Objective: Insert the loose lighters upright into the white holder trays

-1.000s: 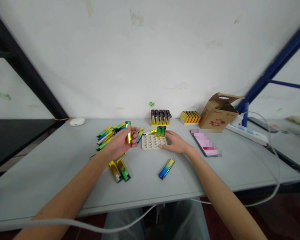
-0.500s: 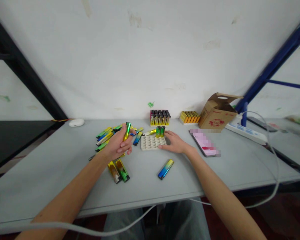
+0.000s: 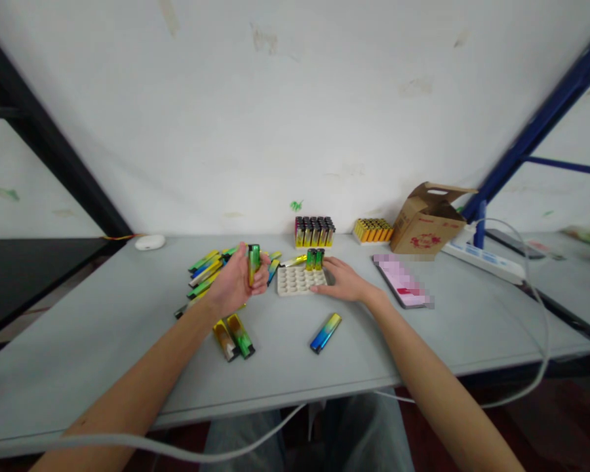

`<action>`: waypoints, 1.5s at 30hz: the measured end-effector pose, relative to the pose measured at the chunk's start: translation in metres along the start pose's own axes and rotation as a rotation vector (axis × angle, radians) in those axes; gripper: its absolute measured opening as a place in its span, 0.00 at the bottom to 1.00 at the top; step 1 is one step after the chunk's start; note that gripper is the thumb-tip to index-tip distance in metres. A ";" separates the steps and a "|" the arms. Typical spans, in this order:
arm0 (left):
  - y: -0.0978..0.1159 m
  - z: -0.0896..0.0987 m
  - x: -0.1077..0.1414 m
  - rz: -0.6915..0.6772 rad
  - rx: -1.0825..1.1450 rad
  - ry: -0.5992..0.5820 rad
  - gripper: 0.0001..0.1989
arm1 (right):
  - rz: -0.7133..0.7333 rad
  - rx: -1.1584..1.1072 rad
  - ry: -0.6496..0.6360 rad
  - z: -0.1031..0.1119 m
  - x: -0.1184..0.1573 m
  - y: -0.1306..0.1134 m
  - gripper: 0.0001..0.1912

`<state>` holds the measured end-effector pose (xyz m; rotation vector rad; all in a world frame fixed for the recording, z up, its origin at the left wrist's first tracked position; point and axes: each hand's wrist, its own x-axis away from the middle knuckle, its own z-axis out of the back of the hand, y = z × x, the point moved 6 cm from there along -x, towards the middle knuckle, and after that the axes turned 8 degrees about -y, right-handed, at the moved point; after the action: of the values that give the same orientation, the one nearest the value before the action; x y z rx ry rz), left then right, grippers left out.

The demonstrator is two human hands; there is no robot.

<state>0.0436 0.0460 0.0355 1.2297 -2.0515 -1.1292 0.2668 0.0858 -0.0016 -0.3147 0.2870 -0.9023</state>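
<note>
My left hand (image 3: 236,280) is closed around a green and yellow lighter (image 3: 254,265), held nearly upright with its dark top end uppermost. To its right lies a white tray (image 3: 295,282) with rows of round holes. Two green lighters (image 3: 314,259) stand upright at the back right corner of that tray. My right hand (image 3: 341,278) grips the tray's right side, thumb at the near edge and fingers behind. A pile of loose lighters (image 3: 206,269) in yellow, green and blue lies beyond and left of my left hand, which partly hides it.
Two lighters (image 3: 233,335) lie near my left forearm, and a blue-yellow lighter (image 3: 326,333) lies in front of the tray. Along the wall stand a block of black-topped lighters (image 3: 314,231), a block of orange lighters (image 3: 373,231) and an open cardboard box (image 3: 427,223). A phone (image 3: 402,282) lies right.
My left hand has shifted slightly right and turned, bringing the lighter in it more upright. My right hand and the tray stay in place.
</note>
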 end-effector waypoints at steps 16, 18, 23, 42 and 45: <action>-0.014 0.006 -0.002 0.180 -0.004 -0.031 0.26 | 0.010 0.010 0.010 0.000 0.000 0.000 0.40; -0.015 0.008 -0.003 0.170 -0.028 -0.014 0.24 | 0.010 0.012 0.006 0.000 0.000 0.001 0.40; -0.015 0.012 -0.005 0.134 -0.081 0.090 0.23 | 0.014 0.008 0.009 0.000 0.000 0.001 0.38; -0.014 0.013 -0.005 0.099 -0.109 0.038 0.23 | 0.009 0.001 0.000 0.000 0.000 0.000 0.39; -0.015 0.013 -0.005 0.104 -0.117 0.014 0.23 | 0.003 0.006 -0.007 0.000 0.000 0.000 0.39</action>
<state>0.0437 0.0520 0.0154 1.0595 -1.9847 -1.1708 0.2669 0.0855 -0.0016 -0.3120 0.2781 -0.8988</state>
